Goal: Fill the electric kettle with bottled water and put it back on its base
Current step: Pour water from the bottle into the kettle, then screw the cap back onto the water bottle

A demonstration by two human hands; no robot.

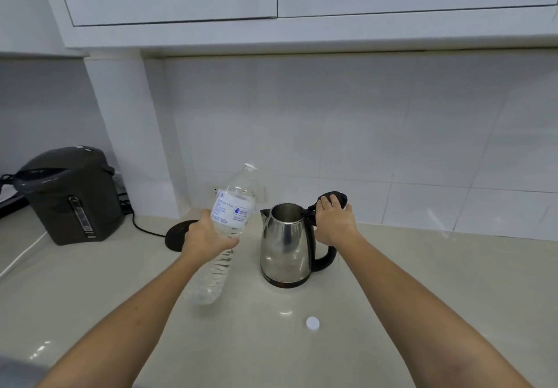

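The step in hand looks like the start of the pour: the kettle (pixel 287 244) stands on the counter (pixel 407 282) off its base (pixel 178 234), which lies just behind the left hand, and the bottle cap (pixel 312 323) lies loose in front of the kettle. The left hand (pixel 208 235) is wrapped around the middle of the water bottle (pixel 228 230), held clear of the counter and leaning toward the kettle, while the right hand (pixel 333 221) rests half-closed on the top of the handle, fingertips (pixel 327 200) on the raised lid (pixel 332 199). Next, I judge, the bottle neck must tip over the open mouth while the lid is kept back.
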